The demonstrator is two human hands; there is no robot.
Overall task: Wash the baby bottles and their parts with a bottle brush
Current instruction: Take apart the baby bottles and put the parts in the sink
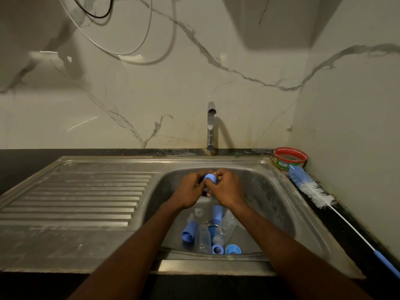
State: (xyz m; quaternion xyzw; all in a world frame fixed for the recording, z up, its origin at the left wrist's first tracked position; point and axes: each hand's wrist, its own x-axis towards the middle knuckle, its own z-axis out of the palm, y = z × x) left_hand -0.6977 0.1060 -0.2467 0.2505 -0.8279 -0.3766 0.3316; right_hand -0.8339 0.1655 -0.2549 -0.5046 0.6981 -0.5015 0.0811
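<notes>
Nearest, low in the frame's centre, loose parts lie on the floor of the steel sink point(270, 191): two blue rings point(217, 249) with their openings facing the camera, a blue cap point(189, 231) lying tilted with its mouth toward the lower left, and a clear bottle point(225, 227) lying with its long axis running from lower left to upper right. Above them, at mid-frame, the left hand point(190, 189) and right hand point(227, 187) meet, both with fingers curled round a small blue collar point(210, 178) held over the basin. Along the right counter edge lies the bottle brush point(311, 189), bristles toward the far corner, handle running to the lower right. Behind it sits a red-rimmed tub point(290, 159); the tap point(211, 126) stands centre back.
</notes>
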